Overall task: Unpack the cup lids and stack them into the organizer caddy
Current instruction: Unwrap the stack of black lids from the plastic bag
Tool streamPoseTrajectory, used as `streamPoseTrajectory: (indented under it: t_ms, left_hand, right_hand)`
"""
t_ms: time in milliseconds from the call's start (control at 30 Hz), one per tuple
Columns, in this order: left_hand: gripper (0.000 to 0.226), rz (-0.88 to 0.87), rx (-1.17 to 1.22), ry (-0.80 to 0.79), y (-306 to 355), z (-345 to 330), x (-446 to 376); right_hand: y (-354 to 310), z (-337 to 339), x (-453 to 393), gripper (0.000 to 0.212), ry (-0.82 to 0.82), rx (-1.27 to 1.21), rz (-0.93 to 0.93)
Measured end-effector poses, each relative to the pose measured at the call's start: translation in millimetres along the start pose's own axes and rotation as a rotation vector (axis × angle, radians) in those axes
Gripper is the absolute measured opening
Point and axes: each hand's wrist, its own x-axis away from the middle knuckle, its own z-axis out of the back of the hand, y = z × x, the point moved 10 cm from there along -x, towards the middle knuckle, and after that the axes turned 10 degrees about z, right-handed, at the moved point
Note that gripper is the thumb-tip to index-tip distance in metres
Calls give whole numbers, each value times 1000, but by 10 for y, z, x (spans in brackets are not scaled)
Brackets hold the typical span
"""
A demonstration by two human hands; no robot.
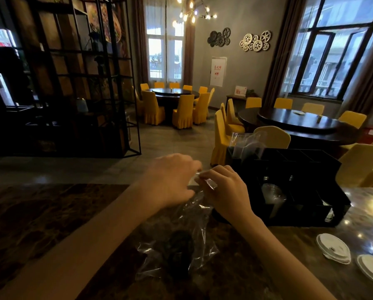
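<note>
A clear plastic bag (pixel 187 215) lies on the dark marble counter (pixel 40 217), with a stack of black cup lids (pixel 181 247) inside it. My left hand (pixel 172 180) and my right hand (pixel 222 191) meet at the bag's far end, and both pinch the plastic there. To the right stands the black organizer caddy (pixel 300 185). It holds clear lids (pixel 272 193) in a front slot and clear cups (pixel 246 146) at its back left corner.
Several white cup lids (pixel 332 247) lie on the counter at the right edge. Beyond the counter are round dark tables with yellow chairs (pixel 183 111), and a tall black metal shelf (pixel 73 83) stands at the left.
</note>
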Motion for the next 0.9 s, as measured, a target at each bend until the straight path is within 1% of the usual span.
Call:
streamPoseTrajectory:
  t_ms: [33, 100, 167, 200, 267, 333, 400, 467, 500, 600, 667, 800, 900]
  left_hand:
    - [45, -20, -61, -30, 116, -40, -119]
    - [38, -58, -144, -66, 279, -116, -302]
    - [35, -101, -162, -99, 359, -209, -391]
    - [35, -112, -157, -107, 360, -249, -406]
    - [36, -126, -154, -107, 333, -316, -419]
    - [30, -150, -151, -78, 321, -348, -423]
    - [21, -187, -143, -18, 356, -349, -415]
    - [16, -226, -170, 5, 402, -390, -414]
    - [15, -252, -192, 8, 422, -424, -414]
    - [17, -319, -219, -33, 414, -530, -435]
    - [18, -297, -158, -81, 317, -528, -485]
    - [11, -83, 185, -108, 4, -390, -633]
    - [4, 33, 350, -134, -160, -342, -707]
  right_hand:
    - [37, -15, 16, 27, 4, -35, -41]
    - [149, -42, 87, 27, 34, -119, -141]
    - [296, -91, 222, 27, 58, -205, -256]
    - [366, -127, 311, 33, 63, -244, -317]
    - [496, -216, 523, 51, 70, -311, -448]
    - [610, -324, 733, 69, 67, -371, -583]
    - [691, -457, 882, 81, 69, -540, -715]
    - [697, -613, 939, 80, 79, -799, -827]
    - [688, -679, 949, 77, 79, -886, -858]
    - [709, -749, 944, 60, 116, -984, -866]
    - [725, -752, 939, 56, 137, -1037, -862]
    - [756, -759, 945, 61, 84, -1066, -842]
    - [725, -723, 879, 55, 41, -1078, -785]
